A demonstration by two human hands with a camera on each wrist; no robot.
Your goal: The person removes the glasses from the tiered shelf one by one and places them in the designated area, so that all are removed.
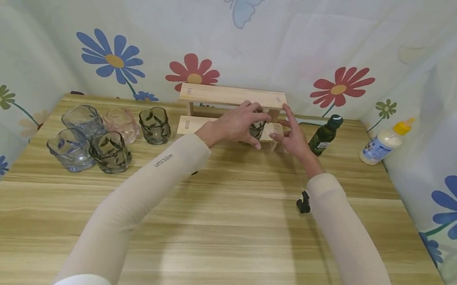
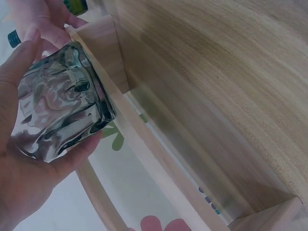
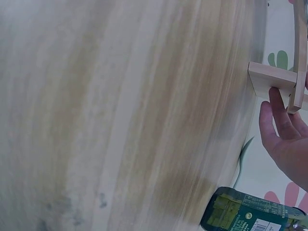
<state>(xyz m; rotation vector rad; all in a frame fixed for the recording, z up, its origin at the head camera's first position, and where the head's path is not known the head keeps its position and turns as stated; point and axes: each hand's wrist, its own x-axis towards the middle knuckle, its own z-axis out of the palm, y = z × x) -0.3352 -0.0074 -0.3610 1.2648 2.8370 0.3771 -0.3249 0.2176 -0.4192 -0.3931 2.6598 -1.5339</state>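
Observation:
My left hand [image 1: 236, 124] grips a dark grey-green glass tumbler [image 1: 257, 129] with a wavy faceted surface, at the right part of the two-tier wooden rack's lower board [image 1: 197, 125]. In the left wrist view, thumb and fingers curl around the tumbler [image 2: 62, 101], its thick square base next to the board's edge [image 2: 139, 139]. My right hand [image 1: 295, 140] is at the rack's right end, fingers spread. In the right wrist view, its fingers [image 3: 279, 113] touch the rack's end [image 3: 272, 77]. The upper board [image 1: 229, 96] stands behind and above.
On the left of the table stand dark tumblers [image 1: 155, 126], bluish clear tumblers [image 1: 70, 150] and a pinkish tumbler [image 1: 123, 124]. To the right are a dark green bottle [image 1: 324, 136] and a white bottle with a yellow cap [image 1: 380, 147]. A small black object [image 1: 303, 203] lies by the right forearm.

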